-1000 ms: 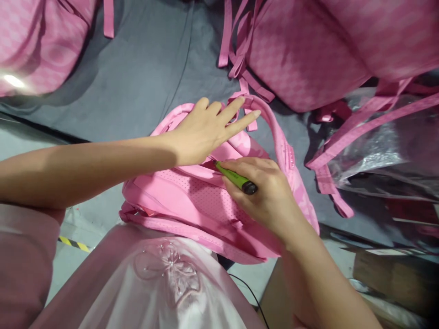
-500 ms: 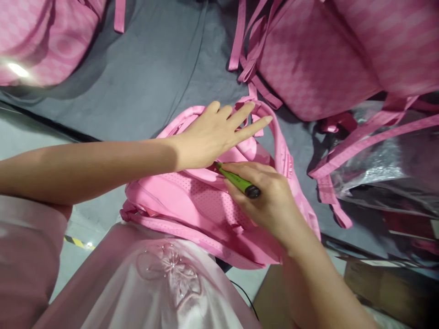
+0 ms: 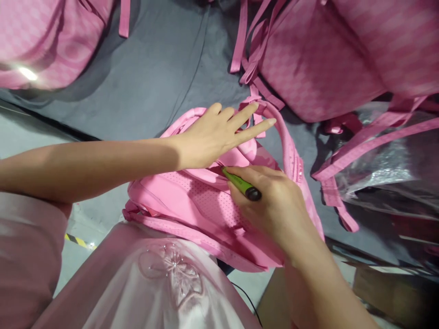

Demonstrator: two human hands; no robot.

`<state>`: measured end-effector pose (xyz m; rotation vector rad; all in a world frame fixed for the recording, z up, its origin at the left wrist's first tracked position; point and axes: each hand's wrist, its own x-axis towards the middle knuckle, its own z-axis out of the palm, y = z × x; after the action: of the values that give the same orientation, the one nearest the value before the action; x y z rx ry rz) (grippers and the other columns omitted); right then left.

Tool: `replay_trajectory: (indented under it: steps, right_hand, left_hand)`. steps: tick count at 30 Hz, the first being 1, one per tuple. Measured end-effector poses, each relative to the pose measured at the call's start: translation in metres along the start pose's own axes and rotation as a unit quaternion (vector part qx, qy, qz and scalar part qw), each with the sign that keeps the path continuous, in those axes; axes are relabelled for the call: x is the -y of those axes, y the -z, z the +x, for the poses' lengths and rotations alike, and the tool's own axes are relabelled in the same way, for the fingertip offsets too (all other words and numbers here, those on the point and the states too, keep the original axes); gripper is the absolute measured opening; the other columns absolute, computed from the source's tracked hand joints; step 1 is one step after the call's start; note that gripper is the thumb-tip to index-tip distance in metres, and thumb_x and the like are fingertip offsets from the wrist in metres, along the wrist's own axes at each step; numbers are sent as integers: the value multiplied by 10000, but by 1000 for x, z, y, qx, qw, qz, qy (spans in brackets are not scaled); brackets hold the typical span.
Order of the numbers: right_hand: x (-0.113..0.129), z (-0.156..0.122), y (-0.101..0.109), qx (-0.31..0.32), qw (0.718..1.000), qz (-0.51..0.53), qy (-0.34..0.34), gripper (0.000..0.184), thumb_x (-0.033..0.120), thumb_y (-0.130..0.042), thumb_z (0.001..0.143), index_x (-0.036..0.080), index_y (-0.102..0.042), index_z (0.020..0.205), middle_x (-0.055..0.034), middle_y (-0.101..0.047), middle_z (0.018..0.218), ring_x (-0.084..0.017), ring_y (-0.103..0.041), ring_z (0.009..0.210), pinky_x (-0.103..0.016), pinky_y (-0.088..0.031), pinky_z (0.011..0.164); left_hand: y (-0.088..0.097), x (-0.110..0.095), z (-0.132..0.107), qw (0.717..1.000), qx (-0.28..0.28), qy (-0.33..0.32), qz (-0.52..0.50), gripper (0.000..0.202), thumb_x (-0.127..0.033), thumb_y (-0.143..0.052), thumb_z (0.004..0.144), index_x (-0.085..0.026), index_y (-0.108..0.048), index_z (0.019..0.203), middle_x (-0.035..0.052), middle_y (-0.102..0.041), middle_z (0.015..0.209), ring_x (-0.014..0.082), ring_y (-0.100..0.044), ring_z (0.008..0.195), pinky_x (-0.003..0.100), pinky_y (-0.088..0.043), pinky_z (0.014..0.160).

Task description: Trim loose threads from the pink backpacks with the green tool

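A pink backpack [image 3: 192, 201] lies on its front at the near edge of a grey cloth-covered table [image 3: 154, 73], its mesh back panel facing up. My left hand [image 3: 216, 135] rests flat on the upper part of the backpack, fingers stretched out toward the top handle. My right hand [image 3: 270, 205] grips a green pen-like tool with a black end [image 3: 242, 185]. Its tip sits at the seam just under my left palm.
More pink backpacks [image 3: 315, 59] are piled at the back right and another at the back left [image 3: 44, 41]. A bag in clear plastic wrap [image 3: 387, 160] with pink straps lies at the right. A cardboard box [image 3: 391, 292] stands at the lower right.
Both hands keep their hold and place on the backpack. The view has shifted a little, so everything sits slightly lower and to the right in the picture.
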<state>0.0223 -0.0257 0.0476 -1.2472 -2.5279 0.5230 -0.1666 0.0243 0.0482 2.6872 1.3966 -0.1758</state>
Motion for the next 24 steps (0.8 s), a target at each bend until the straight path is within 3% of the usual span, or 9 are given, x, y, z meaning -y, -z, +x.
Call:
replay_trajectory:
  steps: [3,7,13,19,24]
  right_hand:
    - [2,-4,-1,-17,1000,10,1,218,144,-642,872,194,-766,1046,-74,-785,939,-258,-741,784,-372,-567,707]
    - [6,-4,-18,-70,990,116,29,220,186,-663,890,195,-751,1091,-74,-788,1036,-260,-745,917,-403,-585,827]
    - [14,4,-51,-133,967,217,8,240,207,-688,887,185,-752,1118,-82,-787,1066,-267,-735,986,-459,-570,912]
    - [10,3,-48,-118,961,252,-8,249,205,-689,891,166,-751,1129,-87,-784,1073,-258,-732,986,-453,-567,924]
    - [9,0,-45,-107,965,238,-20,254,199,-698,882,185,-753,1130,-63,-789,1063,-258,-736,938,-457,-560,897]
  left_hand:
    - [11,12,-12,999,44,-10,6,1088,-323,-695,823,-277,58,1607,146,31,1700,415,-265,1473,585,-327,1127]
    - [15,27,-29,994,86,43,-45,1263,-438,-775,746,-318,163,1584,151,122,1689,474,-147,1498,628,-368,1084]
    - [-1,20,-27,994,48,83,-44,1271,-494,-788,721,-352,130,1588,130,136,1687,502,-216,1422,682,-370,1041]
    - [7,22,-26,992,88,77,-39,1219,-341,-748,754,-342,140,1589,136,60,1695,452,-298,1381,629,-399,1038]
    - [12,33,-26,992,118,40,-32,1268,-228,-729,706,-350,182,1579,110,96,1700,427,-324,1372,553,-451,1005]
